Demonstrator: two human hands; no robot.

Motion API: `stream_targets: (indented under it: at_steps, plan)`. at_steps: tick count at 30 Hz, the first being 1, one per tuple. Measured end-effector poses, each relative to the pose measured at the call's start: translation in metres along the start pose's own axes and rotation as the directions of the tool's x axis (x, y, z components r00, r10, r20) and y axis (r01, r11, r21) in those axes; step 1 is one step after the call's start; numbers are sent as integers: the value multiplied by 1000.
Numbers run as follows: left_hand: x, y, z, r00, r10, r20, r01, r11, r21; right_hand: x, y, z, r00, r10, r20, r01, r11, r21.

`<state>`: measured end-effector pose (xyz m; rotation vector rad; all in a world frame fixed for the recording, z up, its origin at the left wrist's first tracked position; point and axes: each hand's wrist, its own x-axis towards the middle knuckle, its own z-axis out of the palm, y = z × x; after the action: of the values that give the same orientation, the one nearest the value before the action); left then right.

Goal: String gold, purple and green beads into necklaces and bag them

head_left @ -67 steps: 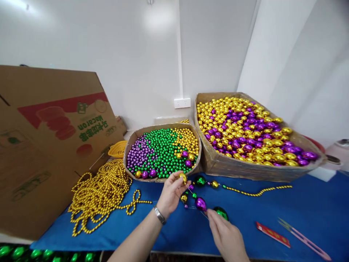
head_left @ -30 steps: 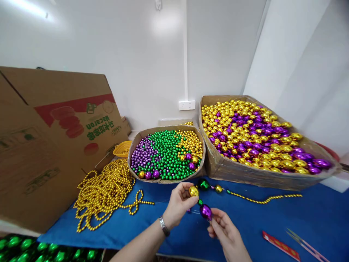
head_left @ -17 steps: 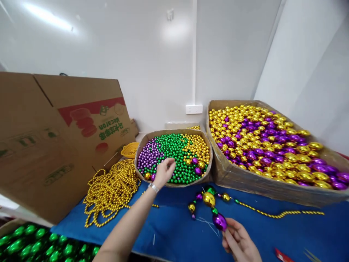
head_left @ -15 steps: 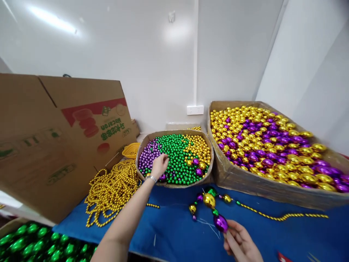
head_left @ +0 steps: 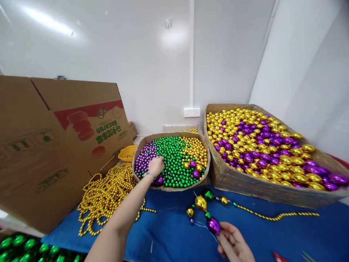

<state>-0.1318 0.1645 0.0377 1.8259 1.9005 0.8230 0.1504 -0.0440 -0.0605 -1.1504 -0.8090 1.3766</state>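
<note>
My left hand point(head_left: 156, 166) is down at the beads in the middle cardboard box point(head_left: 174, 188), where small purple beads point(head_left: 145, 157) border green beads point(head_left: 173, 171). Its fingers are drawn together, and anything between them is hidden. My right hand point(head_left: 235, 241) pinches a big shiny purple bead point(head_left: 213, 225) at the near end of a strung row. Beyond that bead come a small green bead point(head_left: 207, 215) and a large gold bead point(head_left: 201, 202). More green, gold and purple beads lie on the blue cloth, joined to a thin gold bead chain point(head_left: 278, 218).
A larger box point(head_left: 253, 189) of gold and purple beads stands at right. Gold bead chains point(head_left: 109, 196) are heaped at left, beside a yellow basket point(head_left: 127, 159) and a tall carton point(head_left: 65, 145). Big green beads point(head_left: 29, 247) show at lower left. A red object point(head_left: 279, 257) lies at the front edge.
The view has shifted a little, moving the scene left. My left hand stays over the middle box, and my right hand keeps its pinch while the strung gold bead has swung slightly left.
</note>
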Motion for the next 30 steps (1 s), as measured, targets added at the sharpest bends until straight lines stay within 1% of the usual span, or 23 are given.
stream_targets:
  at_steps: [3, 4, 5, 6, 7, 8, 9, 10, 11, 13, 15, 18, 21, 23, 25, 27, 29, 30]
  plan:
    - [-34, 16, 6, 998, 48, 50, -38, 982, -187, -1, 1, 2, 1000, -20, 12, 20, 1000, -10]
    - [-48, 21, 10, 994, 61, 88, -32, 954, -299, -1, 1, 3, 1000, -29, 7, 29, 999, -15]
    - [-62, 26, 14, 988, 70, 138, -1, 895, -446, -2, 0, 5, 999, -38, 1, 38, 999, -24]
    - [-76, 31, 18, 977, 78, 196, 58, 794, -605, -3, -2, 6, 999, -45, -5, 45, 998, -36]
    - [-88, 35, 22, 963, 89, 256, 137, 654, -744, -4, -3, 8, 999, -53, -12, 52, 997, -49]
    - [-98, 38, 26, 945, 102, 312, 222, 501, -836, -5, -5, 9, 998, -62, -18, 61, 996, -59]
    - [-107, 41, 30, 927, 113, 357, 294, 374, -880, -5, -6, 10, 997, -71, -20, 70, 995, -67]
    - [-113, 44, 33, 913, 117, 391, 343, 301, -890, -6, -6, 10, 997, -79, -16, 77, 994, -73]
    - [-118, 45, 36, 902, 118, 416, 376, 258, -890, -7, -7, 9, 996, -87, -13, 85, 993, -78]
    - [-124, 48, 41, 887, 114, 447, 416, 221, -882, -8, -6, 7, 995, -100, -9, 98, 991, -87]
    - [-127, 50, 44, 881, 108, 460, 431, 212, -877, -8, -4, 5, 994, -108, -12, 106, 990, -92]
    - [-130, 52, 45, 883, 102, 459, 430, 221, -876, -8, -2, 2, 993, -118, -16, 116, 989, -96]
    - [-133, 54, 44, 888, 98, 450, 417, 244, -876, -7, -1, 1, 991, -130, -13, 128, 985, -114]
    - [-133, 56, 42, 896, 100, 434, 394, 275, -877, -6, 1, -1, 991, -135, -13, 132, 982, -137]
    - [-134, 55, 41, 915, 107, 388, 330, 352, -876, -5, 3, -4, 988, -152, -15, 146, 971, -191]
    - [-134, 54, 41, 938, 140, 318, 216, 483, -849, -5, 7, -6, 982, -186, -14, 173, 937, -305]
    - [-136, 51, 43, 944, 194, 265, 97, 606, -790, -4, 12, -7, 978, -208, -3, 187, 887, -422]
    - [-137, 49, 45, 942, 218, 254, 57, 644, -763, -4, 16, -7, 978, -207, 10, 189, 871, -454]
